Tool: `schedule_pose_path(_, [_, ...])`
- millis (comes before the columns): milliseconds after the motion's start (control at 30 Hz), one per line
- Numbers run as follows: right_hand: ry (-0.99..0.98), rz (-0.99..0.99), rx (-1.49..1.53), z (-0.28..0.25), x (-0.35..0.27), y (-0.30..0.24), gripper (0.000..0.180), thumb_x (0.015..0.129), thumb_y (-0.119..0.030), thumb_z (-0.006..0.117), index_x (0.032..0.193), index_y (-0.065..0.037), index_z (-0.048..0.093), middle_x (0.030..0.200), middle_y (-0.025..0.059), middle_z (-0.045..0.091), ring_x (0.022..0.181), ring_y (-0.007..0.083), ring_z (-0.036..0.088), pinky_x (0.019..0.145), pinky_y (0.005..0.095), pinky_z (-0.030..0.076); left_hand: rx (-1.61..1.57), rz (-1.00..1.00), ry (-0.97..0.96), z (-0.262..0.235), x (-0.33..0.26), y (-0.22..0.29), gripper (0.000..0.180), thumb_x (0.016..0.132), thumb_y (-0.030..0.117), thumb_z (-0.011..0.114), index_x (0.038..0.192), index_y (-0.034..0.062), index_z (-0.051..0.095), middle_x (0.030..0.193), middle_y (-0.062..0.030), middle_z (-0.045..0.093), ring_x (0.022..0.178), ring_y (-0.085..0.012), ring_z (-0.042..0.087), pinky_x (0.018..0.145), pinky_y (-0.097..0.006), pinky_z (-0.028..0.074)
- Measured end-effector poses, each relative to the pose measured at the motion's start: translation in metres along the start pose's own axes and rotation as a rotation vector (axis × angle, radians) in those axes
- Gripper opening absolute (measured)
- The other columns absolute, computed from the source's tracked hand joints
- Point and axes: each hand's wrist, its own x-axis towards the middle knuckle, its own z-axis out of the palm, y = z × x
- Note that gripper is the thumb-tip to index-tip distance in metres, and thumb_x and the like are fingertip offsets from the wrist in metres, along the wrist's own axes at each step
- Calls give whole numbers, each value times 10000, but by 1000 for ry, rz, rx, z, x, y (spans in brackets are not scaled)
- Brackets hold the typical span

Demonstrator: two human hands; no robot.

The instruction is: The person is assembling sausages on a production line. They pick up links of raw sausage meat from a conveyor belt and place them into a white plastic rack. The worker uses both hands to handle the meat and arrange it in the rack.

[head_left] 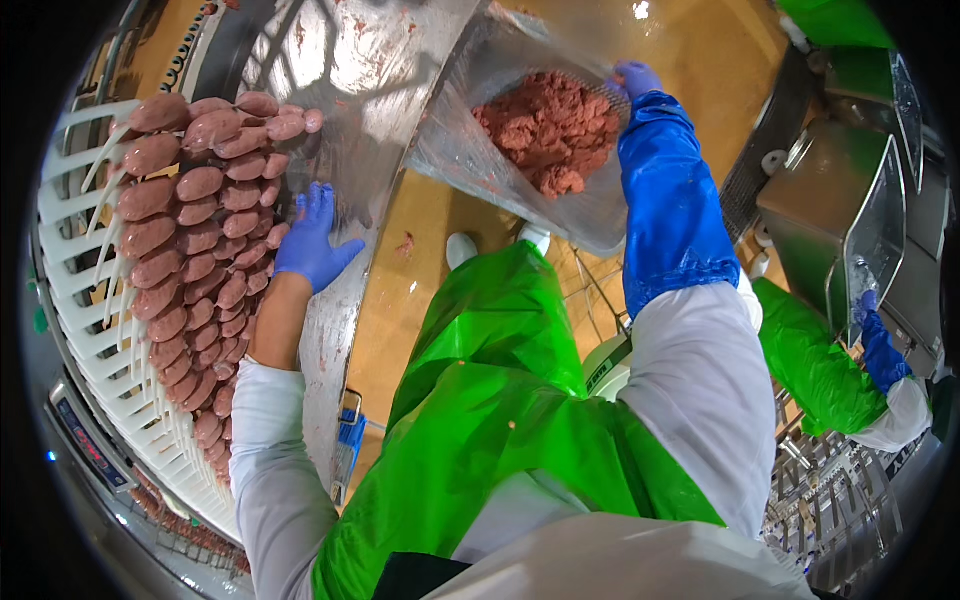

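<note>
A clear plastic bag (pixel 520 130) is held up at its far edge by the right hand (pixel 634 78), whose fingers are closed on the rim. The bag is kept tilted, and its lower side lies against the steel worktop (pixel 370 90); probably it is held like this so that the minced meat (pixel 548 128) inside stays gathered in one lump and does not spill. One bag and one lump of meat are seen.

The left hand (pixel 310 240) is spread open and laid flat on the worktop, holding nothing; it seems to be placed there for support, just beside the sausages (pixel 195 230). The sausages are hung in close rows on a white curved rack (pixel 80 290), apparently so that each link is kept apart from the surface. They are too many to be counted exactly; several dozen are visible.

Both hands are covered with blue gloves, two in total, and one long blue sleeve cover (pixel 665 200) is worn on the right arm. A green apron (pixel 490 400) is worn in front. At the right edge, one gloved hand of another person (pixel 880 345) is seen by a steel machine (pixel 840 200).
</note>
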Motion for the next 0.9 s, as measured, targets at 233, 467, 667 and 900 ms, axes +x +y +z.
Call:
schedule_pose_path(233, [-31,-618,-847,78,-139,82,536,879,-297,650,1335,-36,547,1375,257,510,1224,317,551,1006,429,463,-5,-85,-72,-9,1,15,1002,841,438,678,1556,75,78,1612,-207,76,1473,-407,131,1168,-440,258])
schedule_pose_path(467, [-400,-132,-721,59,-272,115,614,821,-475,667,1321,-127,589,1299,223,583,1180,356,574,1004,434,455,14,-65,-88,-3,1,7,1005,836,499,657,1553,70,98,1611,-213,69,1465,-422,155,1162,-462,271])
schedule_pose_path(667, [-121,-131,-1154,52,-330,146,393,853,-485,630,1032,-141,696,1011,133,678,967,321,647,855,448,501,61,-31,-122,-3,4,-1,1000,852,536,618,1552,61,84,1611,-208,76,1463,-425,158,1161,-448,278])
schedule_pose_path(900, [-13,-137,-1065,94,-344,167,410,840,-485,640,1032,-126,693,1022,106,688,1024,311,637,848,454,506,269,-4,-49,4,6,1,967,870,532,592,1553,69,89,1610,-201,100,1438,-420,248,1159,-426,288])
